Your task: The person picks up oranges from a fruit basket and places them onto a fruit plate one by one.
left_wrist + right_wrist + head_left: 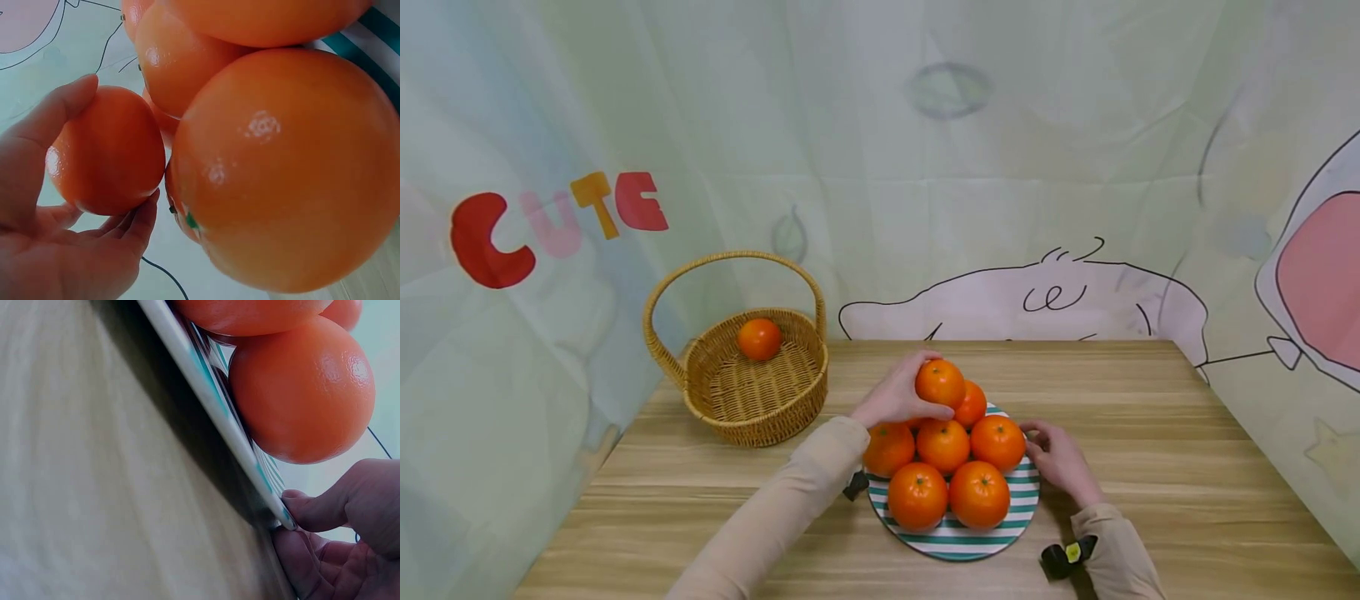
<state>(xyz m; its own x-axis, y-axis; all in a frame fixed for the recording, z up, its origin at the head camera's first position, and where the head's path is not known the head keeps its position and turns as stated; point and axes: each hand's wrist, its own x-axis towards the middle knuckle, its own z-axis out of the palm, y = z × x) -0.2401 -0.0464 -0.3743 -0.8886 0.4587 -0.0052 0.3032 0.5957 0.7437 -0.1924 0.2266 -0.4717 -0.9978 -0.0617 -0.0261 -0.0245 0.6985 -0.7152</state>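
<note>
My left hand (pixel 897 398) grips an orange (pixel 940 382) at the far side of the pile, thumb on the near side and fingers round the back. The left wrist view shows that orange (pixel 107 150) between thumb and fingertips, close beside the other fruit. Several more oranges (pixel 981 495) are heaped on a round plate (pixel 958 546) with green and white stripes. At the plate's right edge, my right hand (pixel 1062 458) pinches the rim (pixel 265 481), thumb above and fingers below.
A wicker basket (pixel 775 423) with a tall arched handle stands at the back left, with one orange (pixel 760 339) inside. Behind the wooden table (pixel 1157 467) hangs a printed curtain (pixel 880 167). The sleeved left forearm crosses the table's front left.
</note>
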